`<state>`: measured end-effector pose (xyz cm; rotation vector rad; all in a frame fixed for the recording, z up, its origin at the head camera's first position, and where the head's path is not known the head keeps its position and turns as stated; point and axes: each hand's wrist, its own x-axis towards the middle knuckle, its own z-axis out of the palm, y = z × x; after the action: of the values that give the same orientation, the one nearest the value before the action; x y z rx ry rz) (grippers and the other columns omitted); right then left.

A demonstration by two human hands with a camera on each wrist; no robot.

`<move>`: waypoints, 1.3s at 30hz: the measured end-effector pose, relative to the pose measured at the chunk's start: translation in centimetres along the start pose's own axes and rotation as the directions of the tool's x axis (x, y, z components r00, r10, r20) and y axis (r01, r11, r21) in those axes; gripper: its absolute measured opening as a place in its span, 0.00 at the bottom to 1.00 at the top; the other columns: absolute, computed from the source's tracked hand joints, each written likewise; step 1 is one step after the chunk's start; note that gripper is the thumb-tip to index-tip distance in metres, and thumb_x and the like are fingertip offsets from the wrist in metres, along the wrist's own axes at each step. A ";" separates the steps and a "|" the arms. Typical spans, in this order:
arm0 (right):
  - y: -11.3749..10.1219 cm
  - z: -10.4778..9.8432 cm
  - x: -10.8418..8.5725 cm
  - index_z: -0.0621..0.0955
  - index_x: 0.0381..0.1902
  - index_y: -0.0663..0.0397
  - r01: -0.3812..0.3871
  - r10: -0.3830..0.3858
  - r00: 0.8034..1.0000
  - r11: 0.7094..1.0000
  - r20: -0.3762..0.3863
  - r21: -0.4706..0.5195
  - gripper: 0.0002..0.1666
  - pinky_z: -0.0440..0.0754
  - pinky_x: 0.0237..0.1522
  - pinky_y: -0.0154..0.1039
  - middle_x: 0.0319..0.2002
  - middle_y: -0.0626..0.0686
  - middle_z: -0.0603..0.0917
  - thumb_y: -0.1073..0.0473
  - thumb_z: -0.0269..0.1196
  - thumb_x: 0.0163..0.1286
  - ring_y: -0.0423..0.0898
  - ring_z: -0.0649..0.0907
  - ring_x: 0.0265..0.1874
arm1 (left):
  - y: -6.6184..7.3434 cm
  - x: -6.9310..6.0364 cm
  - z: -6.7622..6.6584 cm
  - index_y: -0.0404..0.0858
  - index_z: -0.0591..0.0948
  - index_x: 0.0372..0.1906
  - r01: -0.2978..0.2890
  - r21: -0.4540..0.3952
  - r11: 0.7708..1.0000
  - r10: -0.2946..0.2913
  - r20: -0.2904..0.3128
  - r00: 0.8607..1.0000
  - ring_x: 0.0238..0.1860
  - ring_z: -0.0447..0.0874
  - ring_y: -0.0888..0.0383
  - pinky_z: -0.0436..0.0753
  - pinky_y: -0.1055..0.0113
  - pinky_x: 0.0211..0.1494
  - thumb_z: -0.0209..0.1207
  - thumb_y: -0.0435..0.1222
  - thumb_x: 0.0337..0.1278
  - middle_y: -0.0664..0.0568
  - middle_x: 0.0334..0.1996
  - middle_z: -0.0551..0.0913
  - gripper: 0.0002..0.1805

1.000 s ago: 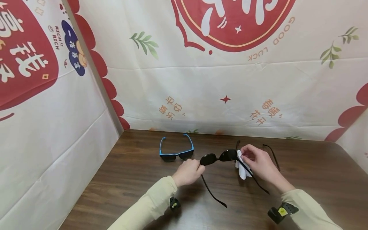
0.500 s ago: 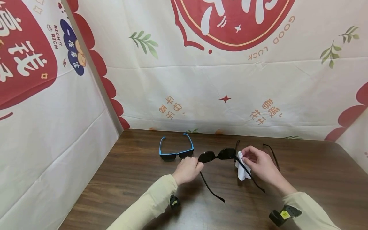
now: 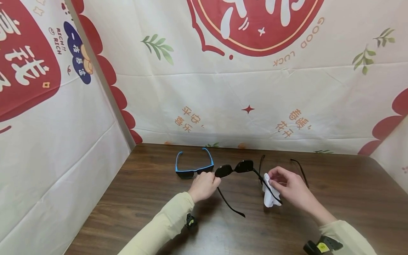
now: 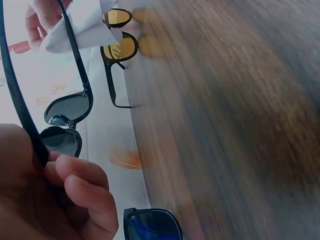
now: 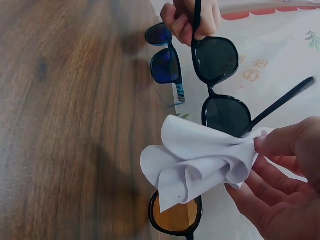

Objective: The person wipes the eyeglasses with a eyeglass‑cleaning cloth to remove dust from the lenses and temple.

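Above the table, my left hand (image 3: 204,186) grips a pair of black sunglasses (image 3: 244,166) at the left hinge end, its temples pointing toward me. My right hand (image 3: 291,186) pinches a white cloth (image 3: 270,198), which hangs in folds from thumb and fingers. In the right wrist view the cloth (image 5: 200,155) overlaps the lower edge of one dark lens (image 5: 227,115); whether it touches is unclear. Behind the right hand lie glasses with yellow lenses (image 4: 122,47), mostly hidden in the head view. Blue-framed sunglasses (image 3: 194,171) rest on the table just beyond the left hand.
The brown wooden table (image 3: 143,212) runs back to a white printed curtain (image 3: 204,92). Another printed curtain (image 3: 73,148) stands along the left side. A dark wrist device (image 3: 322,246) sits on the right sleeve, another on the left.
The black sunglasses and my left hand have shifted slightly left, with the lenses raised a little. My right hand with the cloth has moved slightly down, away from the lens in the head view.
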<state>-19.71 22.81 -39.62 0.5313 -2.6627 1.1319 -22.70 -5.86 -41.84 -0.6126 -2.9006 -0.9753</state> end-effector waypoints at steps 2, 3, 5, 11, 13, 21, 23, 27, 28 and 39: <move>-0.1 -0.1 -0.3 0.79 0.38 0.57 0.010 -0.010 1.000 1.000 -0.004 0.009 0.11 0.81 0.36 0.39 0.34 0.49 0.81 0.74 0.65 0.60 0.41 0.81 0.33 | 0.0 0.1 0.0 0.44 0.60 0.11 0.007 0.007 1.000 -0.007 -0.008 1.000 0.11 0.53 0.62 0.57 0.71 0.17 0.46 0.34 0.63 0.58 0.09 0.57 0.22; -0.2 -0.2 -0.4 0.79 0.38 0.57 0.019 -0.018 1.000 1.000 -0.008 0.015 0.11 0.81 0.35 0.38 0.34 0.49 0.81 0.74 0.65 0.60 0.40 0.81 0.32 | -0.1 0.1 -0.1 0.44 0.60 0.11 0.010 0.009 1.000 -0.010 -0.013 1.000 0.11 0.53 0.62 0.57 0.71 0.17 0.46 0.34 0.63 0.58 0.09 0.57 0.22; -0.3 -0.3 -0.7 0.79 0.37 0.56 0.030 -0.030 0.999 0.999 -0.019 0.025 0.11 0.81 0.33 0.35 0.33 0.48 0.81 0.74 0.66 0.59 0.38 0.81 0.31 | -0.1 0.2 -0.1 0.44 0.60 0.11 0.016 0.018 1.000 -0.016 -0.026 1.000 0.11 0.53 0.61 0.57 0.70 0.18 0.45 0.35 0.63 0.58 0.09 0.58 0.22; -1.0 -0.6 -1.5 0.79 0.36 0.55 0.075 -0.073 0.997 0.996 -0.041 0.055 0.12 0.80 0.32 0.30 0.32 0.47 0.81 0.74 0.67 0.58 0.37 0.80 0.30 | -0.4 0.4 -0.1 0.44 0.63 0.11 0.038 0.056 0.998 -0.034 -0.059 0.998 0.12 0.59 0.60 0.60 0.69 0.19 0.47 0.36 0.62 0.57 0.10 0.61 0.21; -1.3 -0.7 -1.7 0.79 0.36 0.55 0.093 -0.090 0.995 0.994 -0.050 0.064 0.13 0.80 0.32 0.30 0.31 0.47 0.81 0.75 0.67 0.57 0.37 0.81 0.29 | -0.5 0.5 -0.1 0.44 0.64 0.11 0.046 0.062 0.997 -0.042 -0.060 0.997 0.13 0.60 0.59 0.61 0.69 0.20 0.47 0.36 0.61 0.57 0.11 0.62 0.21; -2.9 -1.1 -2.6 0.79 0.36 0.56 0.163 -0.156 0.986 0.978 -0.063 0.133 0.15 0.80 0.32 0.28 0.31 0.47 0.82 0.77 0.67 0.56 0.39 0.82 0.28 | -0.9 0.6 -0.1 0.43 0.64 0.11 0.091 0.026 0.996 -0.089 -0.068 0.994 0.13 0.61 0.58 0.61 0.67 0.18 0.48 0.35 0.60 0.56 0.11 0.62 0.20; -3.3 -1.2 -2.8 0.79 0.36 0.56 0.180 -0.172 0.983 0.973 -0.064 0.145 0.15 0.80 0.32 0.28 0.31 0.47 0.82 0.77 0.67 0.55 0.39 0.83 0.28 | -1.0 0.6 -0.1 0.43 0.64 0.11 0.098 0.023 0.995 -0.096 -0.066 0.993 0.13 0.61 0.58 0.61 0.67 0.17 0.48 0.35 0.59 0.56 0.11 0.62 0.20; -3.9 -1.4 -3.1 0.79 0.36 0.54 0.245 -0.236 0.969 0.957 -0.072 0.157 0.19 0.80 0.32 0.28 0.31 0.46 0.82 0.79 0.67 0.53 0.39 0.83 0.28 | -1.1 0.7 -0.1 0.43 0.64 0.11 0.113 0.025 0.993 -0.112 -0.064 0.992 0.14 0.62 0.57 0.62 0.66 0.18 0.48 0.35 0.59 0.56 0.12 0.63 0.19; -4.0 -1.5 -3.1 0.79 0.36 0.53 0.267 -0.258 0.963 0.951 -0.074 0.157 0.20 0.80 0.32 0.28 0.31 0.46 0.83 0.80 0.67 0.53 0.39 0.83 0.28 | -1.1 0.7 -0.1 0.43 0.64 0.12 0.116 0.024 0.993 -0.114 -0.064 0.991 0.14 0.62 0.57 0.63 0.66 0.18 0.48 0.35 0.59 0.56 0.12 0.63 0.19; -4.2 -1.2 -2.4 0.79 0.35 0.48 0.363 -0.359 0.928 0.932 -0.101 0.022 0.24 0.77 0.33 0.25 0.32 0.42 0.81 0.80 0.69 0.48 0.37 0.81 0.28 | -1.2 0.4 0.1 0.43 0.63 0.13 0.062 0.008 0.998 -0.061 -0.048 0.997 0.12 0.58 0.59 0.61 0.68 0.18 0.47 0.35 0.62 0.56 0.11 0.61 0.20</move>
<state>-15.78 21.57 -36.75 0.9066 -2.3343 1.0701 -23.51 -6.55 -42.60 -0.4949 -2.8962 -0.9683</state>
